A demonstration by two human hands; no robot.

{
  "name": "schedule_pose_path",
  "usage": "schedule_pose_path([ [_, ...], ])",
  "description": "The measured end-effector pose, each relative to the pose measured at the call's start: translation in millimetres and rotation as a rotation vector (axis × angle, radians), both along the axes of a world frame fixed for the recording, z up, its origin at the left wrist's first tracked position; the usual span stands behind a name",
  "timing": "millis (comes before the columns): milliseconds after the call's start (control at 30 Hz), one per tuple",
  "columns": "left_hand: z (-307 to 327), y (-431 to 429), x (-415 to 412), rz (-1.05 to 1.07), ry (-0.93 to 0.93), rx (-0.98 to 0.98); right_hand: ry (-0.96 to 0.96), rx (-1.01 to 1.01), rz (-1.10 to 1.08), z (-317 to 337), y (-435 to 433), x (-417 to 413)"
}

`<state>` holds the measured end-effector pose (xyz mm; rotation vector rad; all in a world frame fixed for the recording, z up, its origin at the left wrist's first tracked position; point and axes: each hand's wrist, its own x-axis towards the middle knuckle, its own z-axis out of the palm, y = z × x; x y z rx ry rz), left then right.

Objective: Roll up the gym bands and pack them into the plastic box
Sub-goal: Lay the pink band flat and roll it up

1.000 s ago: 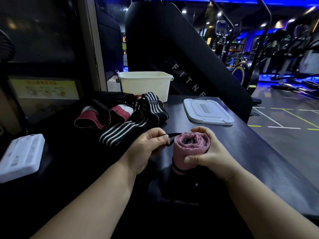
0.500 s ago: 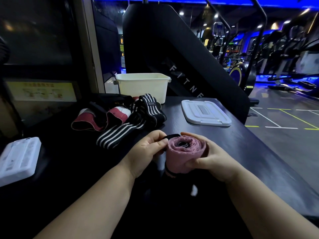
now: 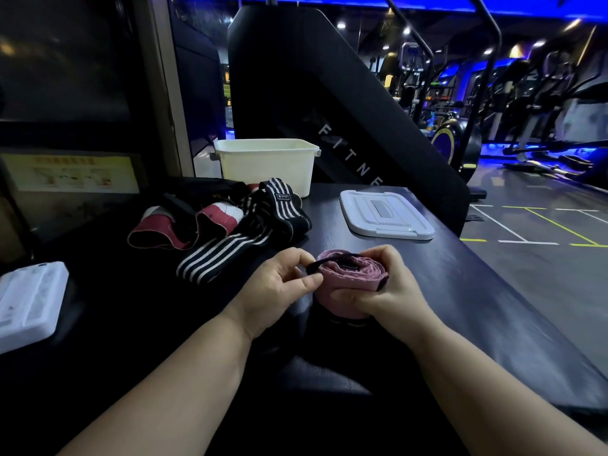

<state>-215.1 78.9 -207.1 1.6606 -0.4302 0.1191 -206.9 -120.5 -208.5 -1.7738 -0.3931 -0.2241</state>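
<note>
Curled the right hand (image 3: 394, 292) round the rolled pink band (image 3: 353, 278); pinched its black strap (image 3: 314, 269), just beside those fingers, with the left hand (image 3: 279, 286).

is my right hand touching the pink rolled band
Touching. The head view shows the right hand gripping the pink rolled band, fingers curled across its side, thumb over its top; the left hand pinches its black strap.

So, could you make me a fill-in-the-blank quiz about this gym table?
The right hand holds a rolled ____ gym band.
The left hand pinches its ____ strap.
The unrolled striped band is black and ____.
The lid lies to the ____ of the plastic box.
Missing words: pink; black; white; right.
</note>
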Motion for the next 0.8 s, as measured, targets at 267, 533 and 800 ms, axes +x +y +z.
schedule_pose_path([
  [267,-2.7,-4.3,4.0,0.244,-0.080,0.175,0.116,0.078,0.252,0.4,-13.3,8.1],
  [533,-1.4,-3.3,4.4,0.243,-0.110,0.163,0.003,0.032,0.152,-0.6,-8.0,6.2],
  [800,-5.2,-2.4,6.3,0.191,-0.256,0.208,-0.061,0.035,-0.031,-0.3,2.7,0.9],
])
